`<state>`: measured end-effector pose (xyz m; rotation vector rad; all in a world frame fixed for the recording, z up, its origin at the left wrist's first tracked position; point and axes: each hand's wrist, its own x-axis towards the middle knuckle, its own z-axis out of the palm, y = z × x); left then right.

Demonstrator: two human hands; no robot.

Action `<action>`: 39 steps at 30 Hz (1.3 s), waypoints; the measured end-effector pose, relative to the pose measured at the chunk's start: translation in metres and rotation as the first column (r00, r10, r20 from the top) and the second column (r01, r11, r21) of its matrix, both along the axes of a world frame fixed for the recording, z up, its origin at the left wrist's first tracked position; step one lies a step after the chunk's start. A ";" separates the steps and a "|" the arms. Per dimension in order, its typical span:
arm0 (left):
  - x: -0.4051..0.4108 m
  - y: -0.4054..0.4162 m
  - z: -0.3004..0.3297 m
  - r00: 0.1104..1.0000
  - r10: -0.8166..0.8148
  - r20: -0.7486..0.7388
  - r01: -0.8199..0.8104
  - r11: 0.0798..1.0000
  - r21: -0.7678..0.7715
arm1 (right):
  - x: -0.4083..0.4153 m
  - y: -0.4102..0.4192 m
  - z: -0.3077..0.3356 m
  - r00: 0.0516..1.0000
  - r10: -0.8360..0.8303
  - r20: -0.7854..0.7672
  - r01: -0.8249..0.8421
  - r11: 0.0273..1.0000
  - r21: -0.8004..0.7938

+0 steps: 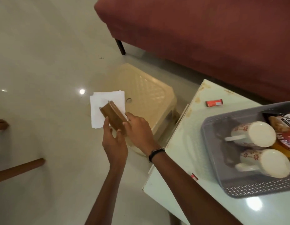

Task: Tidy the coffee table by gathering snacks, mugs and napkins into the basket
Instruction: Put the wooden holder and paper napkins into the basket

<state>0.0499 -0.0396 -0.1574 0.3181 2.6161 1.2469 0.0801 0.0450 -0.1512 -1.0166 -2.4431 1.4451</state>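
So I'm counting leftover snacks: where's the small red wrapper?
The small red wrapper lies on the coffee table, right of centre in the head view, just beyond the grey basket.

A single head-worn camera looks steeply down from close above the arms, facing the floor [43,62] ahead, with the counter's [181,151] left corner at lower right.
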 end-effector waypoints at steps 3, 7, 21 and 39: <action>-0.007 0.002 -0.003 1.000 -0.001 -0.021 0.001 1.000 -0.021 | -0.010 -0.003 -0.007 0.999 0.039 0.037 -0.041 0.997 0.061; -0.010 -0.004 -0.008 0.996 -0.001 -0.093 -0.004 0.999 -0.051 | -0.010 -0.007 -0.007 0.992 0.088 0.087 -0.095 0.992 0.087; 0.117 0.026 0.049 0.955 -0.279 -0.099 0.284 0.958 0.046 | 0.141 0.002 0.026 0.957 -0.290 -0.031 0.289 0.931 0.225; 0.272 0.078 -0.021 0.888 -0.458 -0.028 0.438 0.864 -0.248 | 0.315 0.038 -0.023 0.875 -0.453 0.169 0.430 0.889 0.154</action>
